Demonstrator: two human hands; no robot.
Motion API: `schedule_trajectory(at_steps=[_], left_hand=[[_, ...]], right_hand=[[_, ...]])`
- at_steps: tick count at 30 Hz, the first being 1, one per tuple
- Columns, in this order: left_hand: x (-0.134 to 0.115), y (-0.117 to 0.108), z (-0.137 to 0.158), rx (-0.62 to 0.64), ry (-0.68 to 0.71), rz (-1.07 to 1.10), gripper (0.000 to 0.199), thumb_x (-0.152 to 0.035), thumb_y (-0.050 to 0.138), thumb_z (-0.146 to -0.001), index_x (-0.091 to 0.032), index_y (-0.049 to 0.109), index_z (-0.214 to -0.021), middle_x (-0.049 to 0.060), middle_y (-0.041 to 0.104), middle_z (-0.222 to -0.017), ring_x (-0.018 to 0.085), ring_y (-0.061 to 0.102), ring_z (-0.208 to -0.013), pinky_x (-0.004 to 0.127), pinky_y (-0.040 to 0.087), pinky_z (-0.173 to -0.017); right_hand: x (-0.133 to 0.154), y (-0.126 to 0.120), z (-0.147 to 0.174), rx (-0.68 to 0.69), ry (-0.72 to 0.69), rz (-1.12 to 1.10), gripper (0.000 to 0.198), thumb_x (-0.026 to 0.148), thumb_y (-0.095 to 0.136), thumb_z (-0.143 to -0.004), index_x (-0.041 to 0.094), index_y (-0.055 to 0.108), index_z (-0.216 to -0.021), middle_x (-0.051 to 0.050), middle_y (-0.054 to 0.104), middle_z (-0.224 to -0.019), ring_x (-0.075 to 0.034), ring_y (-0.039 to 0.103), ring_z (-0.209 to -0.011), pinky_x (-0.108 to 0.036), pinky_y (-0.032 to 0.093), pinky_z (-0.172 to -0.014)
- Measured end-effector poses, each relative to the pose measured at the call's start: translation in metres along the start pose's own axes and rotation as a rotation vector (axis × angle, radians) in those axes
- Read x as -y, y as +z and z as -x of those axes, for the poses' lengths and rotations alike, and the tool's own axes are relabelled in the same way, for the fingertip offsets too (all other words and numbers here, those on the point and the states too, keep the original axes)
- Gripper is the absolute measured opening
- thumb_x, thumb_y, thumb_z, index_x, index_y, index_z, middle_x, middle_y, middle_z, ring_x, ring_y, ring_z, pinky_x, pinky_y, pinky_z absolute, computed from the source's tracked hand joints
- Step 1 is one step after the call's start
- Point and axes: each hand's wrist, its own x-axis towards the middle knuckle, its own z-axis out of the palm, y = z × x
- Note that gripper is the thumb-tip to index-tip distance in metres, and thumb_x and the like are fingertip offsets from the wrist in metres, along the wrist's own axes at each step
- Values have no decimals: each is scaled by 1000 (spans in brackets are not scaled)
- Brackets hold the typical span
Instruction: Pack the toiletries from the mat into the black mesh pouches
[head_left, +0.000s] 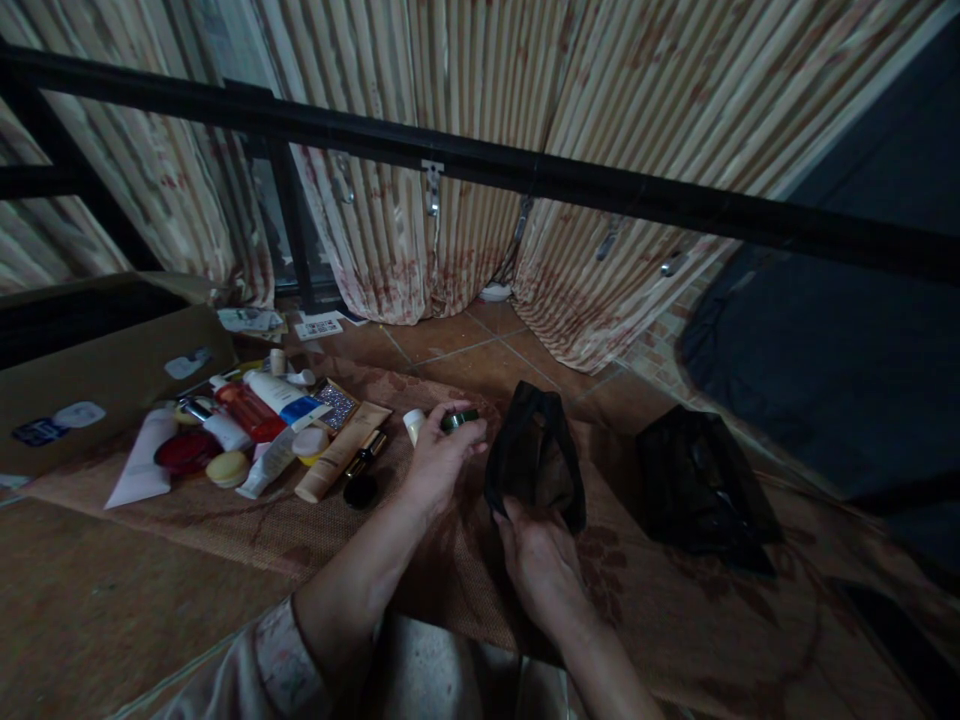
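My left hand point(441, 455) is closed on a small dark green jar point(459, 419), held between thumb and fingers. A white-capped container point(413, 424) shows just beside that hand; whether the hand also grips it I cannot tell. My right hand point(541, 553) grips the near rim of a black mesh pouch point(535, 455), whose mouth gapes upward. Left of my hands lies a heap of cosmetics: a beige tube point(341, 452), a white and blue tube point(287, 400), a red bottle point(246, 408), a pale pink tube point(144, 460) and a black round compact point(361, 490).
A second black mesh bag point(705, 490) lies to the right on the patterned cloth point(480, 590). At the left stands a cardboard box point(112, 385). A black metal bar point(480, 160) crosses in front of striped curtains point(480, 60). Papers point(319, 326) lie on the tiles behind.
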Motion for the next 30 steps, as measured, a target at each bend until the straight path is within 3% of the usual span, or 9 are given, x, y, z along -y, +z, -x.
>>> schedule_trajectory(at_steps=[6, 12, 17, 30], left_hand=[[-9, -1, 3, 70, -47, 47, 40, -43, 68, -65, -19, 55, -94, 1, 60, -73, 14, 60, -57, 16, 31, -37], [-15, -5, 6, 255, -177, 231, 40, -50, 52, -76, -15, 58, -94, 4, 61, -64, 12, 56, -49, 19, 39, -42], [-15, -8, 6, 381, -190, 290, 46, -53, 45, -79, -14, 59, -100, 6, 62, -67, 13, 55, -49, 20, 38, -42], [-13, -9, 4, 438, -182, 313, 52, -55, 40, -81, -11, 63, -98, 10, 66, -78, 12, 55, -51, 21, 34, -41]], right_hand=[[-4, 4, 1, -1, -5, 12, 26, 25, 38, -92, 22, 62, -99, -4, 67, -87, -17, 58, -83, -26, 33, -75], [-5, 5, 1, 3, 7, 50, 26, 26, 37, -92, 24, 60, -103, -3, 66, -86, -18, 58, -80, -27, 33, -71], [-5, 5, 1, -5, -15, 38, 26, 25, 37, -92, 23, 61, -102, -3, 67, -87, -18, 57, -82, -27, 33, -74], [-3, 5, 2, -14, -6, 62, 26, 27, 37, -92, 23, 61, -103, -4, 67, -85, -19, 58, -80, -27, 32, -71]])
